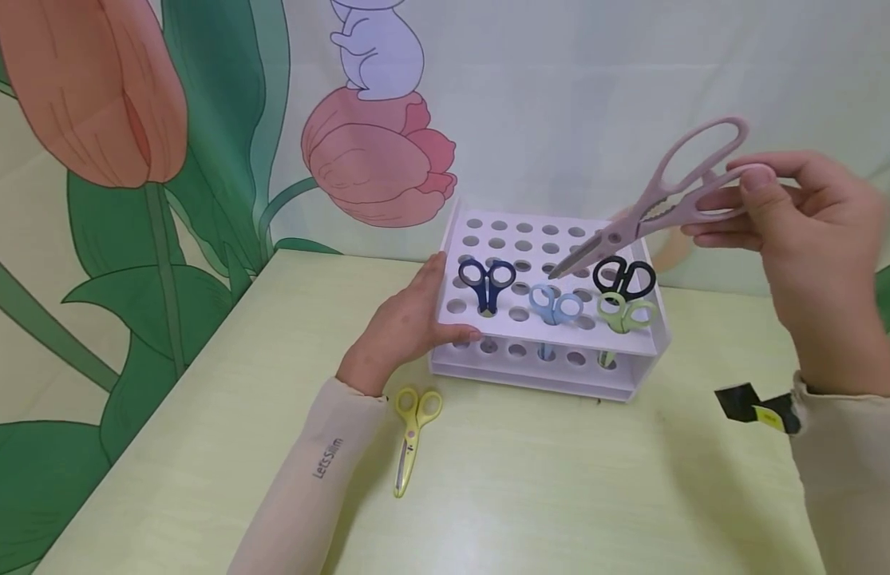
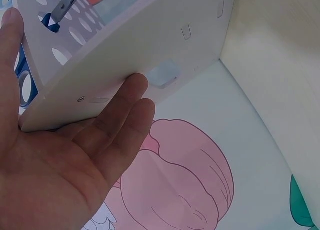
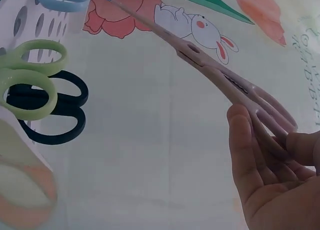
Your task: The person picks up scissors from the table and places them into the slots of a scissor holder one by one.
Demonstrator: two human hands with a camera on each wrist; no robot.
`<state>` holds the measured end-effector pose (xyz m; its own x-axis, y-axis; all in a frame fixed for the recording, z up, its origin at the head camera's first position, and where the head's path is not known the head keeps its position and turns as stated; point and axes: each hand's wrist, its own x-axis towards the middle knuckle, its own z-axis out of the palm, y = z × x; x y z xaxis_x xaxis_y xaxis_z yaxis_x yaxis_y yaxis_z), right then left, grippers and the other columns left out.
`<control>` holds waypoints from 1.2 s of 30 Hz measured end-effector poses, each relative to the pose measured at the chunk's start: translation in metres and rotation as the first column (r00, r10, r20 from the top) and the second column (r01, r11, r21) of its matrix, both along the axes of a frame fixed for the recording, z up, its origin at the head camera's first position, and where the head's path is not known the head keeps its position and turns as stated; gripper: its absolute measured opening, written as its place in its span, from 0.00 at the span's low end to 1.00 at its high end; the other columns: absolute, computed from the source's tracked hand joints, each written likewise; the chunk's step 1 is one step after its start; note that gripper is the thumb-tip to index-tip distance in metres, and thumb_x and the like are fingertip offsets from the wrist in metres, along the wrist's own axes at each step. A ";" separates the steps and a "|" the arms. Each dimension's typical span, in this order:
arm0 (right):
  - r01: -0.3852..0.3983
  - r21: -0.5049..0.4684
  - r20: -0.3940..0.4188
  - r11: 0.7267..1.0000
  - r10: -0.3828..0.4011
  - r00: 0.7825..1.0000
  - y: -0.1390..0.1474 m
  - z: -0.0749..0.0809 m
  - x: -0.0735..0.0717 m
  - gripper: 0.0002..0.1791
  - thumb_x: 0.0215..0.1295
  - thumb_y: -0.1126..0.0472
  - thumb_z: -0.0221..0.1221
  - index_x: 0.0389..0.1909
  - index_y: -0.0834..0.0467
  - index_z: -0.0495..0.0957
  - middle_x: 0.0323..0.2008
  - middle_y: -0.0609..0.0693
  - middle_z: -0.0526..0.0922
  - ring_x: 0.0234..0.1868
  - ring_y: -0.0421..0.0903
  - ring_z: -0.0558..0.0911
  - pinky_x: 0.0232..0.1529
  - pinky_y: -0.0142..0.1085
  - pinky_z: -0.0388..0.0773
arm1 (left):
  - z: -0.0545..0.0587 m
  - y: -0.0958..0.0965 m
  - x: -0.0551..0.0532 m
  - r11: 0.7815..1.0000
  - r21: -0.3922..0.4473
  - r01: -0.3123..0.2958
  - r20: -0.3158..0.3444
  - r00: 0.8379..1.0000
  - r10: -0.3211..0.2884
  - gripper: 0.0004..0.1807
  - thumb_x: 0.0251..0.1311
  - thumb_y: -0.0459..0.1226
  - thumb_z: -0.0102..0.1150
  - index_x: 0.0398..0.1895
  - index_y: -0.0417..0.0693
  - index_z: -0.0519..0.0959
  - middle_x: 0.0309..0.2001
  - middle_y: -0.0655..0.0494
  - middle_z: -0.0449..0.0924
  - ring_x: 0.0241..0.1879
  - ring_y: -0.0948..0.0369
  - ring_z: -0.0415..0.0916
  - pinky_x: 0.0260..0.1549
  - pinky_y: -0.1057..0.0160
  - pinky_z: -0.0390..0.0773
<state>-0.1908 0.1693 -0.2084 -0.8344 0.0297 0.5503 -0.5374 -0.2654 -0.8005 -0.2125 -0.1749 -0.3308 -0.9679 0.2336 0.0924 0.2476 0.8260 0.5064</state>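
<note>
Pink kitchen scissors (image 1: 634,224) are held up by one handle in my right hand (image 1: 811,208), blades angled down-left above a white rack (image 1: 516,327) with round holes. The right wrist view has the same scissors (image 3: 205,65) pinched between thumb and fingers. My left hand (image 1: 405,323) holds the rack's left side, thumb over the front edge and fingers along the outer panel (image 2: 150,55). Standing in the rack, handles up, are dark blue scissors (image 1: 488,299), light blue scissors (image 1: 555,307), black scissors (image 1: 623,281) and light green scissors (image 1: 624,315).
Yellow scissors (image 1: 411,435) lie on the pale table (image 1: 531,479) in front of the rack, close to the left forearm. A wall hanging (image 1: 559,104) with tulips and a rabbit is behind. A black tag (image 1: 753,406) sticks out at the right cuff.
</note>
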 end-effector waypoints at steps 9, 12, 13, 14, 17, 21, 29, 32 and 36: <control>0.057 0.264 0.031 0.963 -0.067 0.997 -0.011 -0.006 -0.017 0.13 0.69 0.63 0.64 0.47 0.69 0.81 0.33 0.56 0.88 0.32 0.47 0.88 0.35 0.34 0.82 | -0.001 0.000 -0.001 1.000 -0.001 -0.001 -0.002 1.000 0.001 0.68 0.49 0.58 0.76 0.83 0.50 0.39 0.80 0.53 0.48 0.54 0.54 0.70 0.56 0.52 0.74; 0.070 0.369 0.059 0.927 -0.099 0.993 -0.015 -0.007 -0.024 0.11 0.70 0.62 0.63 0.48 0.64 0.83 0.33 0.53 0.88 0.31 0.45 0.88 0.35 0.33 0.82 | -0.001 0.000 -0.001 1.000 0.004 0.003 -0.006 1.000 -0.003 0.68 0.49 0.58 0.76 0.83 0.50 0.39 0.80 0.53 0.48 0.54 0.54 0.71 0.55 0.52 0.75; 0.080 0.416 0.067 0.906 -0.119 0.991 -0.016 -0.007 -0.026 0.11 0.71 0.61 0.62 0.48 0.62 0.83 0.33 0.51 0.88 0.31 0.44 0.88 0.35 0.33 0.82 | -0.001 0.000 -0.001 1.000 0.006 0.006 -0.009 1.000 -0.006 0.68 0.50 0.57 0.76 0.83 0.49 0.39 0.80 0.53 0.49 0.53 0.54 0.71 0.55 0.52 0.75; 0.090 0.462 0.071 0.882 -0.137 0.988 -0.018 -0.008 -0.028 0.11 0.72 0.60 0.61 0.49 0.61 0.83 0.34 0.50 0.88 0.31 0.43 0.88 0.35 0.32 0.82 | -0.001 0.000 -0.001 1.000 0.006 0.009 -0.013 1.000 -0.009 0.68 0.50 0.57 0.76 0.82 0.49 0.40 0.79 0.53 0.49 0.53 0.54 0.71 0.54 0.52 0.75; 0.081 0.550 0.088 0.831 -0.154 0.984 -0.022 -0.011 -0.033 0.12 0.73 0.58 0.60 0.50 0.61 0.82 0.34 0.48 0.88 0.31 0.43 0.88 0.35 0.32 0.82 | -0.002 0.000 -0.001 1.000 0.010 0.017 -0.023 1.000 -0.017 0.67 0.49 0.57 0.77 0.82 0.50 0.40 0.78 0.53 0.51 0.52 0.54 0.71 0.53 0.52 0.76; 0.073 0.626 0.098 0.777 -0.171 0.980 -0.031 -0.016 -0.038 0.14 0.74 0.57 0.59 0.51 0.63 0.80 0.33 0.45 0.88 0.31 0.42 0.88 0.35 0.32 0.83 | -0.002 0.000 0.000 1.000 0.011 0.012 -0.020 1.000 -0.012 0.68 0.49 0.56 0.77 0.82 0.50 0.40 0.78 0.53 0.52 0.52 0.54 0.71 0.52 0.52 0.76; 0.055 0.733 0.111 0.678 -0.200 0.974 -0.044 -0.021 -0.044 0.12 0.77 0.61 0.55 0.49 0.67 0.79 0.34 0.52 0.87 0.30 0.40 0.87 0.35 0.33 0.83 | -0.001 0.000 0.000 1.000 0.010 0.007 -0.009 1.000 -0.007 0.68 0.49 0.56 0.77 0.82 0.50 0.40 0.79 0.53 0.50 0.55 0.54 0.70 0.55 0.51 0.75; 0.058 0.747 0.116 0.663 -0.215 0.970 -0.045 -0.021 -0.045 0.12 0.77 0.61 0.54 0.49 0.67 0.79 0.35 0.53 0.87 0.30 0.40 0.87 0.35 0.32 0.83 | -0.001 0.000 0.000 1.000 0.010 0.008 -0.009 1.000 -0.008 0.68 0.49 0.56 0.77 0.82 0.50 0.40 0.78 0.53 0.51 0.54 0.54 0.70 0.54 0.51 0.75; 0.064 0.776 0.111 0.627 -0.236 0.965 -0.044 -0.023 -0.043 0.15 0.77 0.58 0.54 0.51 0.65 0.79 0.39 0.55 0.87 0.32 0.40 0.88 0.36 0.28 0.81 | -0.001 0.000 0.000 1.000 0.012 0.013 -0.012 1.000 -0.013 0.68 0.49 0.56 0.77 0.82 0.51 0.39 0.79 0.53 0.51 0.55 0.54 0.70 0.55 0.52 0.75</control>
